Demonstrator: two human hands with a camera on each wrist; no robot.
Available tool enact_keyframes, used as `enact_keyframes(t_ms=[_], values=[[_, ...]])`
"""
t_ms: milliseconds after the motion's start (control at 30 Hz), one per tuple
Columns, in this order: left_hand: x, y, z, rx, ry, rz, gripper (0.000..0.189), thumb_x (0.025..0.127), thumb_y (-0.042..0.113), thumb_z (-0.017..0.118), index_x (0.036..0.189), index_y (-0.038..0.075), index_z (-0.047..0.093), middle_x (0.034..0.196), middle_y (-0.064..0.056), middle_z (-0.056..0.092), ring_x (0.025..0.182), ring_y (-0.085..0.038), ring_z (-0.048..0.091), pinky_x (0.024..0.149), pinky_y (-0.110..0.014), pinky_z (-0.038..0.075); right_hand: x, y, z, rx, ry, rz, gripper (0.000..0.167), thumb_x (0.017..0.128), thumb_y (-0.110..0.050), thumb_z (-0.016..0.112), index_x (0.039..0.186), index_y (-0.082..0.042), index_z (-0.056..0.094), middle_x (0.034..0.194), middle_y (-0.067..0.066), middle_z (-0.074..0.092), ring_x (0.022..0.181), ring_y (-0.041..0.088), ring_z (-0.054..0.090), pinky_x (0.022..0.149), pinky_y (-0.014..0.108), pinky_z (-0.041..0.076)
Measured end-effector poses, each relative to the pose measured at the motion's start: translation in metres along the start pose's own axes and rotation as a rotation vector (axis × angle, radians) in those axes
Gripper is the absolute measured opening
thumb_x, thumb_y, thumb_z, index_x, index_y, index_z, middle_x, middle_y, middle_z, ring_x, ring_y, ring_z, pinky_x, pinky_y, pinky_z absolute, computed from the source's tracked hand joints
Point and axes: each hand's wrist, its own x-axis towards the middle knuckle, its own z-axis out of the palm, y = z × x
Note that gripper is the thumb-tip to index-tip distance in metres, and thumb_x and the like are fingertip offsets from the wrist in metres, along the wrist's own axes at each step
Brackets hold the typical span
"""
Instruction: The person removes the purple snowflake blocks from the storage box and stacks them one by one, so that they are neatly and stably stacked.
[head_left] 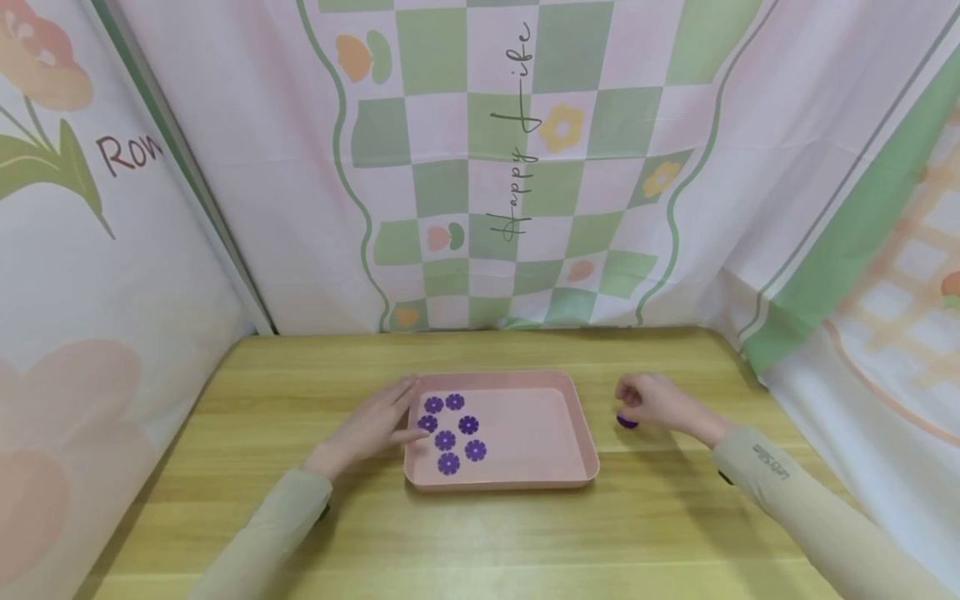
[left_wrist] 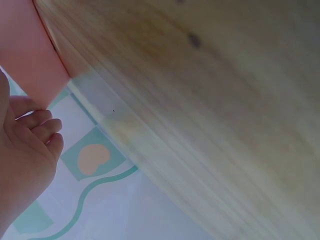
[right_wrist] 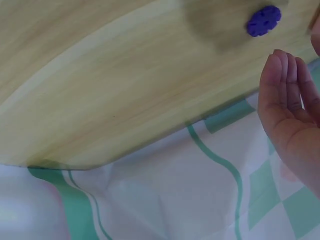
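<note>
The left hand (head_left: 373, 423) is resting, fingers extended, on the pink tray (head_left: 532, 429), where seven purple discs (head_left: 445, 440) are lying, seemingly done. The right hand (head_left: 654, 402) is hovering, thumb and fingers parted, by one disc (right_wrist: 264, 21) apparently remaining on the table (head_left: 510, 542).
</note>
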Motion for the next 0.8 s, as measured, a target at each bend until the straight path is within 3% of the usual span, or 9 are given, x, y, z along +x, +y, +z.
enact_keyframes(t_ms=[133, 300, 567, 800], values=[[0.000, -0.001, 0.000, -0.003, -0.001, -0.002, 0.091, 0.091, 0.054, 0.062, 0.156, 0.002, 0.023, 0.163, -0.021, 0.024, 0.151, -0.037, 0.028, 0.125, -0.055, 0.025, 0.007, -0.010, -0.002, -0.012, -0.007, -0.026, 0.016, 0.078, -0.006, 0.074, 0.088, 0.002, 0.065, 0.075, 0.005, 0.066, 0.069, 0.010, 0.060, 0.061, 0.024, 0.054], [-0.001, -0.001, 0.001, -0.007, 0.003, 0.000, 0.091, 0.092, 0.053, 0.062, 0.156, 0.002, 0.023, 0.163, -0.021, 0.024, 0.151, -0.038, 0.028, 0.125, -0.055, 0.026, 0.015, -0.027, -0.004, -0.037, -0.042, 0.007, 0.017, 0.080, -0.007, 0.076, 0.092, 0.002, 0.067, 0.080, 0.006, 0.068, 0.074, 0.014, 0.063, 0.065, 0.025, 0.057], [0.000, -0.001, 0.002, -0.007, 0.013, 0.009, 0.089, 0.092, 0.051, 0.063, 0.155, 0.001, 0.024, 0.162, -0.022, 0.025, 0.150, -0.038, 0.029, 0.124, -0.056, 0.026, 0.022, -0.043, -0.003, -0.045, -0.032, -0.033, 0.017, 0.080, -0.006, 0.077, 0.091, 0.001, 0.067, 0.084, 0.011, 0.071, 0.075, 0.016, 0.066, 0.067, 0.026, 0.059], [-0.001, 0.001, 0.000, -0.019, 0.015, 0.013, 0.087, 0.092, 0.049, 0.063, 0.154, -0.001, 0.026, 0.162, -0.023, 0.025, 0.150, -0.039, 0.029, 0.124, -0.056, 0.025, 0.028, -0.055, 0.001, -0.056, -0.013, -0.078, 0.014, 0.081, -0.005, 0.075, 0.092, 0.000, 0.067, 0.083, 0.008, 0.070, 0.075, 0.017, 0.066, 0.067, 0.029, 0.060]])
